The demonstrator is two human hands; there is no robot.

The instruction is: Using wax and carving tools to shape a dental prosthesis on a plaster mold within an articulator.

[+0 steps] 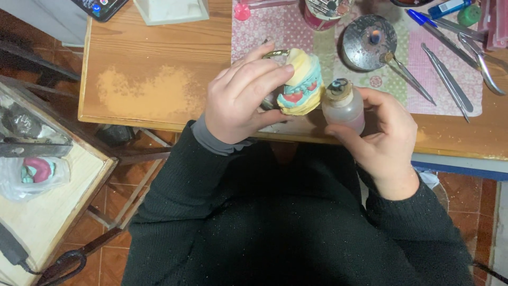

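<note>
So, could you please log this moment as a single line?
left hand: holds dental cast | right hand: holds small bottle | both over wooden table edge

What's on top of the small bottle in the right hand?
A round cork-like stopper with a dark smudged top caps the small bottle, held by the right hand. Pale pinkish contents show through; the bottle's base is hidden by fingers.

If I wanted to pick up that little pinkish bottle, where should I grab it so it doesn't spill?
Probably around its round middle, coming from the side, the way the right hand holds the small bottle now. Its body is smooth and plump, so fingers wrap it well. It stands upright with its messy cap on top, so leave the top alone and keep it straight.
</note>
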